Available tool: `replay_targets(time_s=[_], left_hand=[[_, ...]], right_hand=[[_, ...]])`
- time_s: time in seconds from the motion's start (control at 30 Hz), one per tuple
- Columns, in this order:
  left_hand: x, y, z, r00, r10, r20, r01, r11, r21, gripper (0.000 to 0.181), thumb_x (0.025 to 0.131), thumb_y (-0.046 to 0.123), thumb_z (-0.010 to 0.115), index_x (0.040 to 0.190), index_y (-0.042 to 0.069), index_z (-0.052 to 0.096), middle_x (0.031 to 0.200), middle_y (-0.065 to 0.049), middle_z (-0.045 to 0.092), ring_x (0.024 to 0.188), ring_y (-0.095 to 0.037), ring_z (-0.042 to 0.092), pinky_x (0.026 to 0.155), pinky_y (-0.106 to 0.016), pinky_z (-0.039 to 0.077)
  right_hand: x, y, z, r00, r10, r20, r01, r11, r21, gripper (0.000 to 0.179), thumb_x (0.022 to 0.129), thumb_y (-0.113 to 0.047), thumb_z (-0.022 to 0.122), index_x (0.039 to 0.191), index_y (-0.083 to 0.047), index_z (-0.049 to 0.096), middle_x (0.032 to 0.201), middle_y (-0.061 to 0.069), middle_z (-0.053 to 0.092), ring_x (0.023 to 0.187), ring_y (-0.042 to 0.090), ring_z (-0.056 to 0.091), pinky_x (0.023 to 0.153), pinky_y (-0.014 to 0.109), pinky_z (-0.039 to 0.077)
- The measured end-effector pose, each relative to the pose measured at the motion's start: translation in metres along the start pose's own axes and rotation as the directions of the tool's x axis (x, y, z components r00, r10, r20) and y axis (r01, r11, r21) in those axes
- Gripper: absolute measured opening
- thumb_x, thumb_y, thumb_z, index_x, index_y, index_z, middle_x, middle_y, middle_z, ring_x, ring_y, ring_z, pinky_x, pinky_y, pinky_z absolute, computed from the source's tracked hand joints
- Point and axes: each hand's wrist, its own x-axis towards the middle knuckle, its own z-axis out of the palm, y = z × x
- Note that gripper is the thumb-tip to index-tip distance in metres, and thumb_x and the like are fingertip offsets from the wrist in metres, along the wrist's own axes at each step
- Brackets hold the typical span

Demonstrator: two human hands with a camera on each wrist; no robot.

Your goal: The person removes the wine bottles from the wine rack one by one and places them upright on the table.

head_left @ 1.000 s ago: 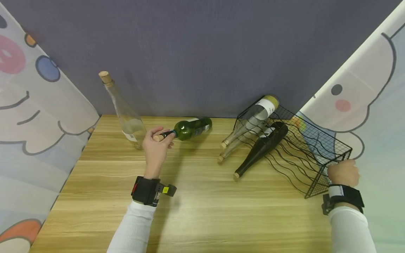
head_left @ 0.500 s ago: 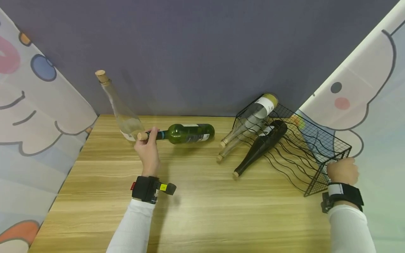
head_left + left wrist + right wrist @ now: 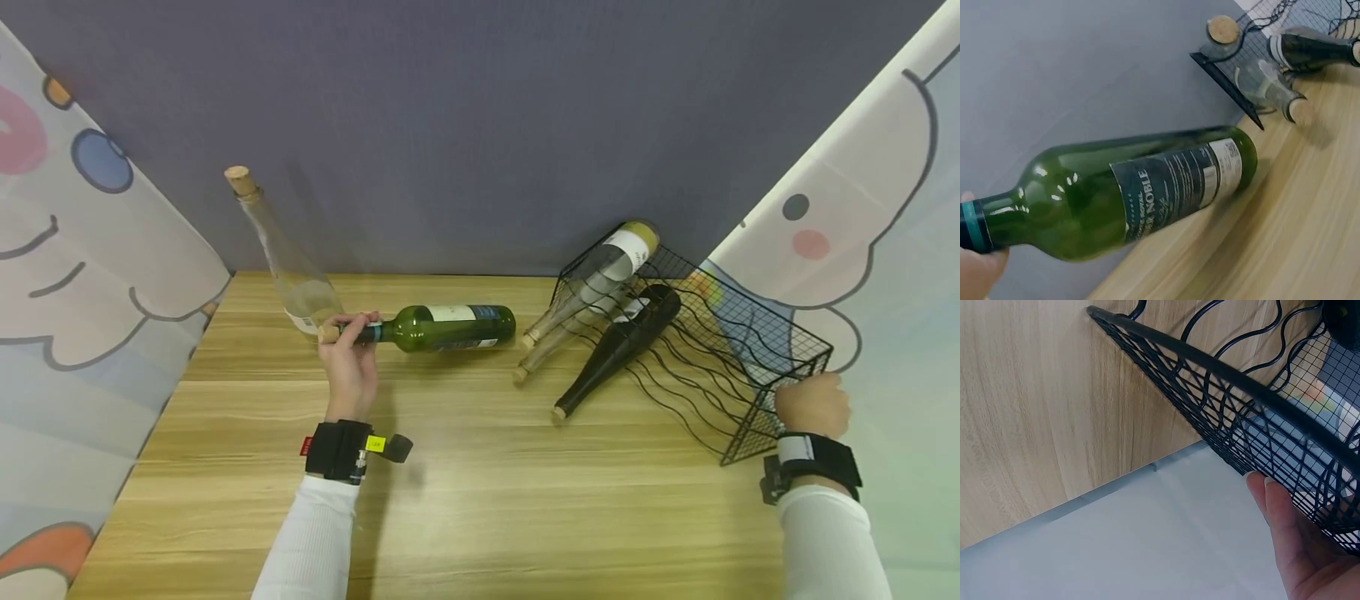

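Left grip (image 3: pixel 349 358): bare hand, fingers and thumb round the neck of the green bottle (image 3: pixel 453 327), near its corked end. Right grip (image 3: pixel 812 406): bare hand grasping the right end panel of the black wire rack (image 3: pixel 705 350), fingers against the mesh.

Green bottle: held roughly level over the counter (image 3: pixel 525 500), left of centre, near the far edge. Cork points to the counter's left edge, base to the right, close to the corks of the racked bottles. Dark label plus pale label on the body, teal band on the neck. Cannot tell if the base touches the counter.

Clear tall bottle (image 3: pixel 311 300): upright by the far left corner, cork on top, just behind the left hand. Contact with the green bottle unclear.

Rack: toward the far right corner, set at an angle, right end by the counter's right edge. Three corked bottles in it, necks sloping out to the front left: clear bottle with yellow base (image 3: pixel 618 258), a second clear bottle (image 3: pixel 551 350) just beside it, partly hidden, then the dark bottle (image 3: pixel 622 346), nearest the front edge. Tiers hard to make out.

Also: black wristband (image 3: pixel 339 450) with yellow tag on the left wrist, another wristband (image 3: pixel 821 462) on the right, white sleeves (image 3: pixel 311 533), grey wall (image 3: pixel 450 142) along the far edge, cartoon-print cloth (image 3: pixel 60 308) at both side edges.
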Motion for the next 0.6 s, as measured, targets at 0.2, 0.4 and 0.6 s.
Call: replay_targets(time_s=[0.2,0.4,0.6], left_hand=[[-0.0006,-0.0018,-0.0042,0.993,0.03,0.116,-0.044,0.992,0.12,0.033,0.091,-0.018,0.052,0.103,0.011,0.042,0.1,-0.008,0.055,0.101,-0.023,0.06,0.094,-0.031,0.054],[-0.0029,-0.0021,-0.0069,0.963,0.094,0.254,-0.157,0.958,0.242,0.029,0.091,-0.011,0.059,0.101,0.013,0.046,0.107,-0.008,0.064,0.111,-0.026,0.061,0.093,-0.031,0.055],[-0.0067,0.0001,0.0008,0.89,0.165,0.425,-0.324,0.885,0.335,0.031,0.091,-0.013,0.058,0.103,0.014,0.048,0.103,-0.002,0.067,0.109,-0.021,0.066,0.099,-0.029,0.051]], right_hand=[[-0.0016,-0.0002,-0.0005,1.0,0.009,-0.001,-0.009,1.0,0.007,0.066,0.093,-0.018,0.035,0.138,0.026,0.018,0.132,0.053,0.035,0.118,0.065,0.041,0.09,0.064,0.045],[-0.001,-0.0006,-0.001,1.0,0.007,0.006,-0.007,1.0,0.001,0.065,0.093,-0.018,0.035,0.138,0.027,0.018,0.132,0.053,0.034,0.118,0.065,0.041,0.091,0.064,0.045],[-0.0008,-0.001,-0.0005,1.0,0.011,0.005,-0.011,1.0,0.005,0.065,0.094,-0.019,0.035,0.138,0.026,0.017,0.132,0.053,0.034,0.119,0.065,0.041,0.091,0.064,0.045]])
